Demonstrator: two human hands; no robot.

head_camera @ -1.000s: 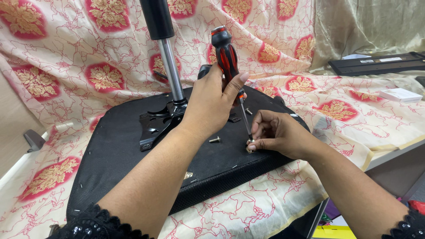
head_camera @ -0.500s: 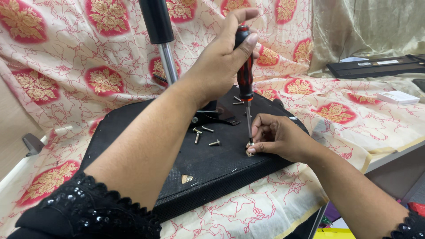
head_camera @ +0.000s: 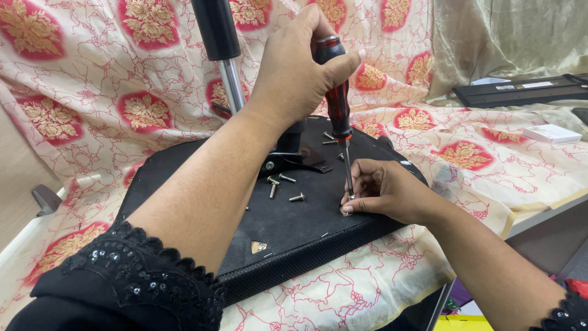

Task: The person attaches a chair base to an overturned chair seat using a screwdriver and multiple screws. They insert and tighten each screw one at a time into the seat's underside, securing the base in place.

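My left hand point(head_camera: 294, 73) grips the screwdriver point(head_camera: 338, 98) upright over the seat point(head_camera: 288, 227); right hand point(head_camera: 383, 193) fingertips pinch its tip, steadying a screw point(head_camera: 346, 211).

A red-and-black-handled screwdriver point(head_camera: 339, 104) stands nearly upright, its steel shaft pointing down at a small screw point(head_camera: 346, 211) near the front edge of an upturned black chair seat point(head_camera: 288, 230); the left hand point(head_camera: 294, 67) wraps the handle, the right hand point(head_camera: 383, 193) pinches the tip
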